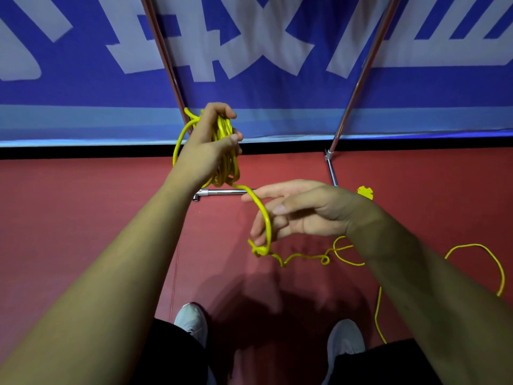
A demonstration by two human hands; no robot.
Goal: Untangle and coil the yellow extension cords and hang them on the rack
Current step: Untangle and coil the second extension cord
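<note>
The left hand (211, 143) is curled tight round a bunch of loops (225, 165) of the yellow extension cord (264, 213). It holds them up in front of the shiny metal rack (358, 87). The cord is thin, smooth and round. One strand drops from the loops and bends across the fingers of the right hand (302, 215). That hand is loose and spread and does not squeeze the cord. Just below its fingers the cord has a small knot (261, 251). From there it wiggles in curls over the flat red floor (83, 218) to the right. A yellow plug (365, 191) peeks out behind the right wrist.
</note>
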